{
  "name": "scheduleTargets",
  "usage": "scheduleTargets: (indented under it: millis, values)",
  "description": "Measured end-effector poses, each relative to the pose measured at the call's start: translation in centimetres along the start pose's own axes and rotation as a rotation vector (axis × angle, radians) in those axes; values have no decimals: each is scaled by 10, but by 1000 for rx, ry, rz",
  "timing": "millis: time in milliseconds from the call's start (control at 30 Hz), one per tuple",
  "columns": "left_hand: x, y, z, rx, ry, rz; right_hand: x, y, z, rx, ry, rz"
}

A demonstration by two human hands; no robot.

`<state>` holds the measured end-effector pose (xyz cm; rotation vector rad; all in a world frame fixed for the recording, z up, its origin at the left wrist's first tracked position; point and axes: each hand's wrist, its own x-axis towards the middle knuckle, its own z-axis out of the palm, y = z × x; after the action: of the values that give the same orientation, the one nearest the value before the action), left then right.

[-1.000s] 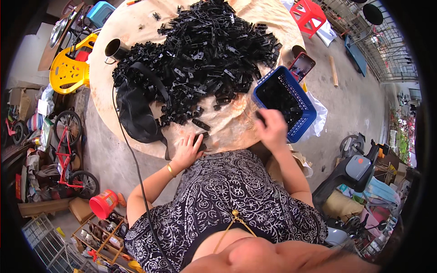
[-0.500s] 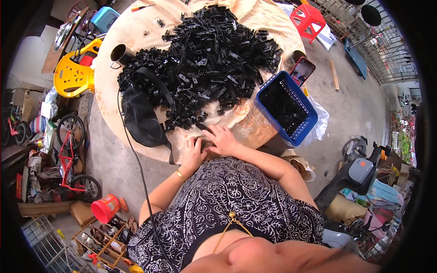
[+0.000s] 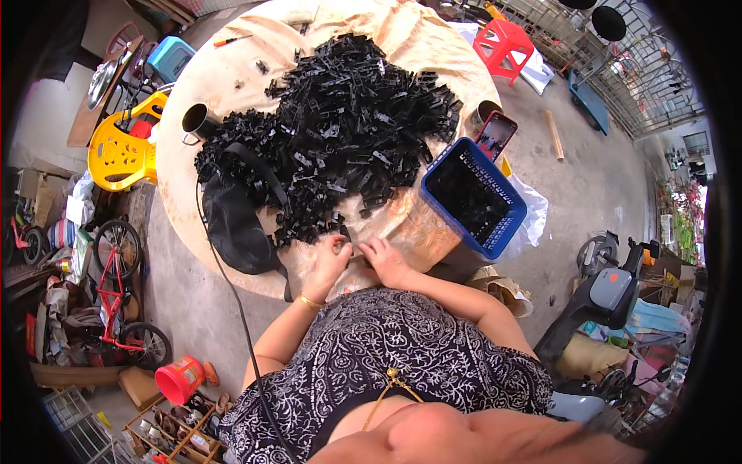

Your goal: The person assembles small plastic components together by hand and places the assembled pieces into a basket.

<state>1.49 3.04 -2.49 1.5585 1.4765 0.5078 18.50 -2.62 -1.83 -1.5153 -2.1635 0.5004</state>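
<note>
A large heap of small black plastic parts [image 3: 348, 116] covers the middle of the round table [image 3: 182, 185]. Both my hands are at its near edge, close together in front of my body. My left hand [image 3: 332, 259] has its fingers curled in a pinch; a dark bit shows at the fingertips, too small to make out. Just to the right, my right hand [image 3: 384, 261] bends its fingers toward the same spot, thumb side facing the left hand. What lies between its fingertips is hidden.
A blue basket [image 3: 514, 224] with black parts stands at the right, a phone [image 3: 496, 135] propped behind it. On the left lie a black bag [image 3: 236, 232] and a metal mug [image 3: 199, 121]. A black cable [image 3: 232, 271] runs down past my left arm. A yellow chair [image 3: 116, 158] stands beyond.
My left fingers have curled into a pinch. The right hand has drawn back from a black part at the heap's edge, its fingers now more bent. The whole view has shifted slightly.
</note>
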Motion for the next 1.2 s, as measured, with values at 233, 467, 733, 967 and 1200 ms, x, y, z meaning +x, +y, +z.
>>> scheduleTargets:
  millis: [233,467,733,967,1200]
  values:
    - [5,43,15,203,-70,-18,-7,23,-5,484,-31,421]
    - [33,-1,44,-265,-35,-52,33,18,45,1052,267,579]
    - [6,169,60,-189,-66,530,-2,18,-88,1154,706,469]
    - [27,218,103,-286,-294,663,-42,107,-181,521,770,689]
    - [86,113,-29,371,237,840,49,77,-190,166,526,380]
